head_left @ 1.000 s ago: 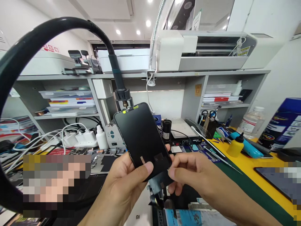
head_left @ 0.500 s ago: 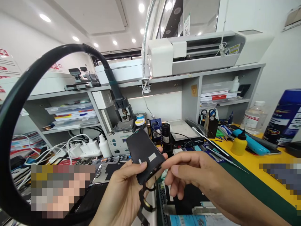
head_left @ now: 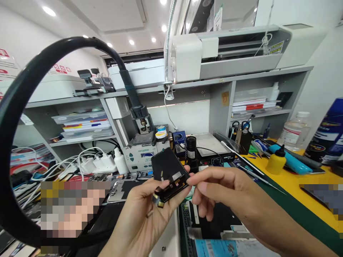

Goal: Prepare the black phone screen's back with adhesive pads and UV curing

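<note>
My left hand [head_left: 146,210] grips a black phone screen [head_left: 166,162] by its lower end, thumb on the back face and fingers underneath. A flex cable with gold contacts [head_left: 158,199] curls at the screen's lower edge. My right hand [head_left: 222,192] is at the right corner, its index fingertip touching the edge; the thumb is apart from that finger and the others are loosely curled. Below the hands lies a white panel with an MI logo [head_left: 164,246]. A black panel [head_left: 211,221] lies to its right.
A thick black flexible hose [head_left: 8,142] arches along the left. Behind the hands stand a rework station [head_left: 138,157] and a black cylinder [head_left: 191,150]. On the right are a yellow bottle [head_left: 276,162] and tweezers [head_left: 257,178]. White chargers [head_left: 99,162] crowd the left.
The screen has tilted in my left hand, so its lower edge faces me more. The flex cable, which hung down, is now folded up by the edge. My right hand stays at the corner.
</note>
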Demonstrator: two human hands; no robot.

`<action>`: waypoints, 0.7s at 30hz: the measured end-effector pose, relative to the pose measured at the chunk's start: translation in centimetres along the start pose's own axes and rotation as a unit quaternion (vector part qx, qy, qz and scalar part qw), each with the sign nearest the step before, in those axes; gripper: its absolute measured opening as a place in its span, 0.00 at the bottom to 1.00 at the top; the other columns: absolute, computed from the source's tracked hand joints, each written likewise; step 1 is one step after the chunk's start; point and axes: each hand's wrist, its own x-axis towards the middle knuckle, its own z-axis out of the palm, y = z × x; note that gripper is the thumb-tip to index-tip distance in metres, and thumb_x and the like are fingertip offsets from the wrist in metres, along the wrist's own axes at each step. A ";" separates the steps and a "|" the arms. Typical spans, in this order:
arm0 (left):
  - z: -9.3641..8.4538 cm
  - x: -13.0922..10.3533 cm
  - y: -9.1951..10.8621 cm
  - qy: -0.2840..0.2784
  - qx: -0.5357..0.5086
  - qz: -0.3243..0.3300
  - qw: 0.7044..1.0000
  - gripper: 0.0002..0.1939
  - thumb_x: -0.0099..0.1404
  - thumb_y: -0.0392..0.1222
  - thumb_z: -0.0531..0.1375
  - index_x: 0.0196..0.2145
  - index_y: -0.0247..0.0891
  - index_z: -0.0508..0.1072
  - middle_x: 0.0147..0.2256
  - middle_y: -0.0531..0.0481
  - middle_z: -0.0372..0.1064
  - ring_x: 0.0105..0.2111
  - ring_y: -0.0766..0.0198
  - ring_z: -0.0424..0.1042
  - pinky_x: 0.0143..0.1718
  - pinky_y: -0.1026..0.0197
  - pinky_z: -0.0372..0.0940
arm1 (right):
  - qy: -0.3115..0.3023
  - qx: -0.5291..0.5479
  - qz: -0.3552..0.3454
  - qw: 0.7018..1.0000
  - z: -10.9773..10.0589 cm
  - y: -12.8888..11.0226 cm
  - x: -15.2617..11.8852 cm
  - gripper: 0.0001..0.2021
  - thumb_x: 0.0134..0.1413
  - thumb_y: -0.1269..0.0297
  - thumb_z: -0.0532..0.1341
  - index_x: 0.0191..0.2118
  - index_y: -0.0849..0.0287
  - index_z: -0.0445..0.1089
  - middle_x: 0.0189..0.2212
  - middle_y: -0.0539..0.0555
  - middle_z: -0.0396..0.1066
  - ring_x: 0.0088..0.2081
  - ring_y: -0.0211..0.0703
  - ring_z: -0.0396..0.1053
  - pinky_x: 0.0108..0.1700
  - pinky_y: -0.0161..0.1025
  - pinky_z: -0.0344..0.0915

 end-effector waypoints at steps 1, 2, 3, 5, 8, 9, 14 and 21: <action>0.1 -0.1 0.0 -0.004 -0.002 0.000 1.000 0.08 0.53 0.21 0.60 0.22 0.26 0.77 0.38 0.31 0.79 0.44 0.43 0.77 0.47 0.50 0.74 | -0.001 -0.002 -0.002 1.000 0.0 0.0 0.0 0.09 0.59 0.64 0.60 0.41 0.61 0.75 0.28 0.53 0.74 0.28 0.40 0.70 0.29 0.37 0.66; 0.2 -0.2 0.0 -0.005 -0.002 -0.001 1.000 0.08 0.53 0.22 0.61 0.21 0.26 0.77 0.37 0.31 0.80 0.43 0.44 0.78 0.46 0.50 0.75 | -0.002 -0.004 -0.003 1.000 0.0 0.0 0.0 0.09 0.59 0.64 0.60 0.41 0.61 0.76 0.28 0.53 0.74 0.28 0.40 0.70 0.29 0.37 0.66; 0.4 -0.3 0.0 -0.003 0.002 -0.001 1.000 0.08 0.54 0.22 0.61 0.21 0.27 0.77 0.35 0.33 0.80 0.41 0.45 0.79 0.44 0.50 0.75 | -0.004 -0.005 -0.006 1.000 0.0 0.0 0.0 0.09 0.59 0.64 0.60 0.41 0.61 0.76 0.28 0.53 0.74 0.28 0.40 0.70 0.29 0.36 0.66; 0.9 -0.5 -0.1 0.009 0.023 0.003 1.000 0.10 0.54 0.22 0.61 0.20 0.29 0.77 0.31 0.37 0.80 0.36 0.49 0.80 0.42 0.50 0.76 | -0.003 0.000 -0.016 1.000 -0.1 0.0 0.0 0.08 0.60 0.63 0.61 0.40 0.60 0.75 0.27 0.52 0.73 0.27 0.39 0.70 0.29 0.36 0.66; 1.3 -0.8 -0.2 0.020 0.089 0.049 0.995 0.09 0.58 0.24 0.61 0.27 0.31 0.79 0.31 0.43 0.80 0.35 0.52 0.80 0.41 0.50 0.77 | 0.013 0.006 -0.006 1.000 -0.3 0.1 -0.1 0.10 0.59 0.60 0.61 0.35 0.61 0.74 0.27 0.53 0.73 0.27 0.40 0.70 0.28 0.35 0.65; 1.2 -0.9 -0.3 0.010 0.111 0.074 0.991 0.07 0.60 0.26 0.61 0.32 0.33 0.79 0.34 0.43 0.81 0.38 0.52 0.80 0.41 0.51 0.76 | 0.025 -0.002 0.003 1.000 -0.4 0.1 -0.1 0.11 0.58 0.59 0.61 0.34 0.62 0.74 0.27 0.54 0.73 0.27 0.41 0.70 0.28 0.35 0.64; 0.4 -1.3 -0.9 -0.017 0.211 0.178 0.961 0.07 0.58 0.36 0.67 0.37 0.37 0.79 0.40 0.43 0.81 0.45 0.50 0.77 0.48 0.56 0.71 | 0.059 -0.059 0.037 0.996 0.1 -0.1 -0.1 0.15 0.56 0.52 0.62 0.34 0.61 0.72 0.29 0.54 0.72 0.31 0.45 0.71 0.31 0.37 0.66; 0.7 -2.4 -1.9 -0.013 0.245 0.158 0.956 0.22 0.56 0.40 0.69 0.49 0.40 0.77 0.50 0.43 0.76 0.54 0.43 0.70 0.54 0.50 0.66 | 0.058 -0.099 0.072 0.991 0.8 0.0 -0.1 0.09 0.50 0.58 0.65 0.31 0.59 0.72 0.24 0.49 0.69 0.29 0.39 0.64 0.33 0.34 0.59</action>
